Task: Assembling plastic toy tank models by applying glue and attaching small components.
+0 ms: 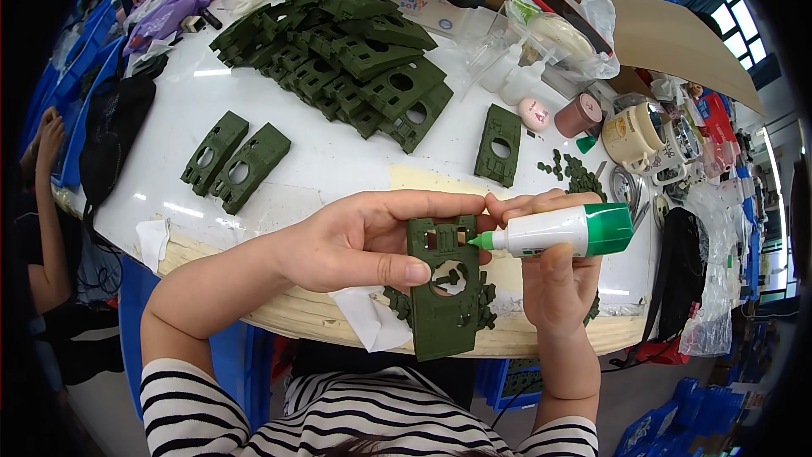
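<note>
My left hand [372, 241] grips a dark green plastic toy tank hull [441, 326] by its upper end, thumb on its face and fingers behind. The hull has a round hole and small rectangular openings. In my right hand [562, 279] is a white glue bottle [541, 233] with a green base, tilted sideways. Its green nozzle meets the hull near a small opening, beside the hull's right edge. Small green parts [487, 305] show on both sides of the hull, low down; whether they are attached or lie behind it I cannot tell.
A large heap of green hulls [347, 51] fills the table's far middle. Two hulls [251, 167] lie at left, another [499, 145] ahead of my right hand. Tiny green pieces [582, 176] lie at right, near a cream mug [633, 135]. Another person's hand [49, 140] shows at far left.
</note>
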Action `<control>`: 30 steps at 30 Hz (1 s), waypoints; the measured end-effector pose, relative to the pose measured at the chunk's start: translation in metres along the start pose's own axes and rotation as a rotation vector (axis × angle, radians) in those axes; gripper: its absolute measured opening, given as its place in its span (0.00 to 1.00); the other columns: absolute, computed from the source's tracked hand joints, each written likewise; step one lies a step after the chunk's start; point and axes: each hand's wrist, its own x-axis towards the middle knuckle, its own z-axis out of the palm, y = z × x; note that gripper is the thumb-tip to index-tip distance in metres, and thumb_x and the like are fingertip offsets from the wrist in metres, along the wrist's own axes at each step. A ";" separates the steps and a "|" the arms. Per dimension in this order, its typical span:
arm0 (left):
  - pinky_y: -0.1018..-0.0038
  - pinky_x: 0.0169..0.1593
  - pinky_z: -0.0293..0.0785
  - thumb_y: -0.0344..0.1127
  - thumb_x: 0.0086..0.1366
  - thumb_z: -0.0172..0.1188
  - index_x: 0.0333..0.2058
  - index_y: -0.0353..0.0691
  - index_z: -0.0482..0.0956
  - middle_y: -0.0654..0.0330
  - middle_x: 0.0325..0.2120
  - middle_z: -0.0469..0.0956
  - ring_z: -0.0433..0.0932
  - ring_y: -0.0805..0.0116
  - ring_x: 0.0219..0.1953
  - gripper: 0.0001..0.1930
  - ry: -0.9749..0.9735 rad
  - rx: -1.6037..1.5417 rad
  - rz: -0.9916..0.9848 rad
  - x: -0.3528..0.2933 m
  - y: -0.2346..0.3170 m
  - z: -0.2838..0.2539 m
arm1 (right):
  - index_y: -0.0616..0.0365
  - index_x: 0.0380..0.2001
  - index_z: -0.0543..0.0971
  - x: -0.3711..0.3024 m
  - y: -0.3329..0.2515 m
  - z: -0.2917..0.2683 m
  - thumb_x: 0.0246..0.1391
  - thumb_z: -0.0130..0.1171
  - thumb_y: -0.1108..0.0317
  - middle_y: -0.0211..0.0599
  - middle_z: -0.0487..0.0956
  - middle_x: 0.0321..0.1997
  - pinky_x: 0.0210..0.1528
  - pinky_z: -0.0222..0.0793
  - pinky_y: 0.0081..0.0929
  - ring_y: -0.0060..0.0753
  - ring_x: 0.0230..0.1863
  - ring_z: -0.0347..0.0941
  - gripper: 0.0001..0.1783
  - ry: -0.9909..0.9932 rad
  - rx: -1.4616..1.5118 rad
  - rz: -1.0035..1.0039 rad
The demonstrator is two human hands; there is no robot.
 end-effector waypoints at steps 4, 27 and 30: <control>0.70 0.59 0.63 0.25 0.62 0.52 0.62 0.33 0.51 0.52 0.59 0.59 0.63 0.65 0.59 0.31 -0.010 0.020 0.008 0.001 0.000 0.000 | 0.66 0.41 0.66 -0.001 0.003 -0.002 0.56 0.55 0.60 0.50 0.75 0.41 0.45 0.73 0.35 0.37 0.41 0.75 0.19 0.000 0.003 -0.019; 0.68 0.51 0.72 0.37 0.49 0.69 0.48 0.36 0.63 0.58 0.43 0.70 0.68 0.58 0.55 0.31 0.659 0.431 0.268 -0.078 0.014 -0.008 | 0.59 0.45 0.65 -0.002 -0.011 -0.015 0.57 0.50 0.49 0.42 0.73 0.39 0.56 0.65 0.48 0.41 0.47 0.72 0.24 0.141 0.275 0.046; 0.71 0.53 0.70 0.30 0.52 0.66 0.48 0.35 0.61 0.53 0.47 0.70 0.70 0.63 0.52 0.27 0.824 0.590 0.331 -0.102 -0.001 -0.013 | 0.58 0.45 0.64 -0.002 -0.012 -0.013 0.57 0.50 0.49 0.42 0.73 0.39 0.55 0.65 0.47 0.40 0.47 0.72 0.24 0.120 0.274 0.039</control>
